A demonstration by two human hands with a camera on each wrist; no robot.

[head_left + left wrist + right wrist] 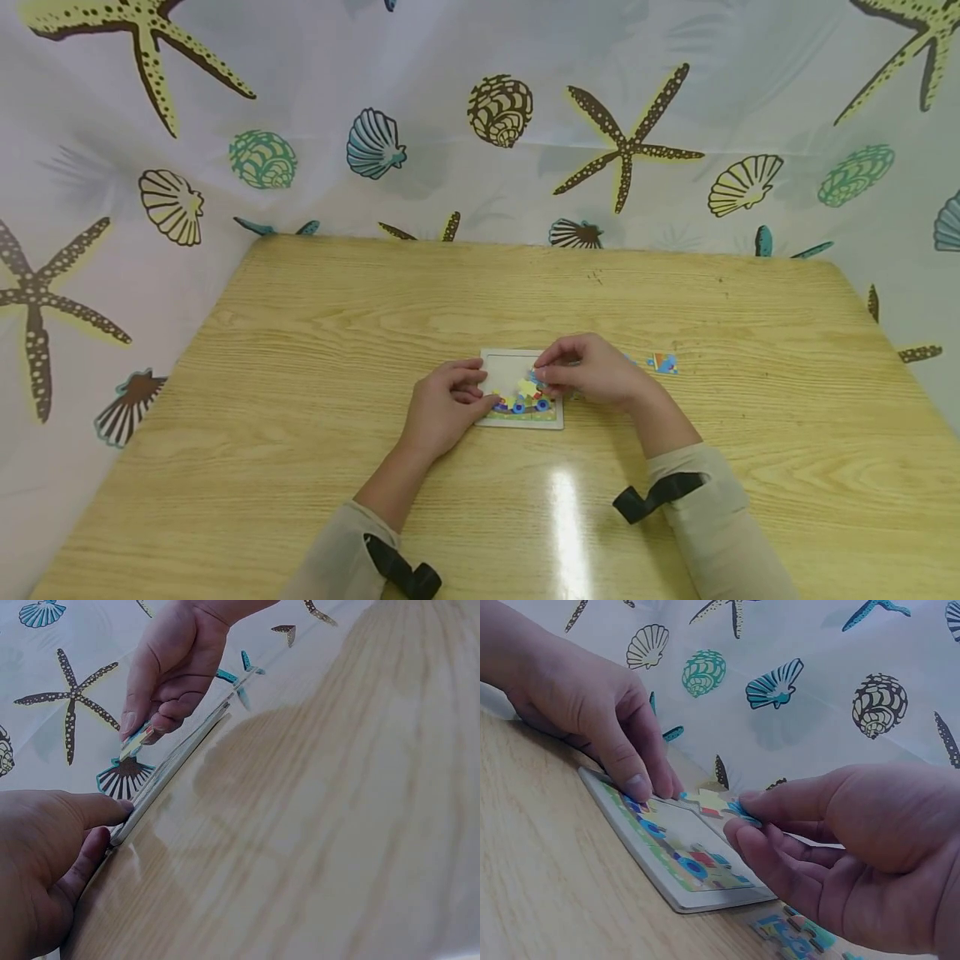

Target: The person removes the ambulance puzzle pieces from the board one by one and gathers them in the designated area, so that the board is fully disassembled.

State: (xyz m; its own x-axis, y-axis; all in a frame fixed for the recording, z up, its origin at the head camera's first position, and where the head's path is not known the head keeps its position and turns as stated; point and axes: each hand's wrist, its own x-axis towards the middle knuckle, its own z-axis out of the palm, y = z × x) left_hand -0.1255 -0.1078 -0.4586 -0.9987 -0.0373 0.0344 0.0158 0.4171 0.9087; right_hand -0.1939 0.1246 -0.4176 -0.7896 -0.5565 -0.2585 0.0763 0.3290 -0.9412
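Right hand (596,371) pinches a piece (711,801), yellow and blue, between thumb and fingers, held just above the tray (498,371). Left hand (442,408) grips the tray's left side, thumb on top. Piece looks light, thin, stiff; printed face perhaps slick, knobs likeliest to bend or chip. Best hold, I'd judge: fingertips on opposite edges. Tray seems rigid, light enough to slide if unheld. Loose pieces (787,934) lie beside it. No brand, label or writing I can read.
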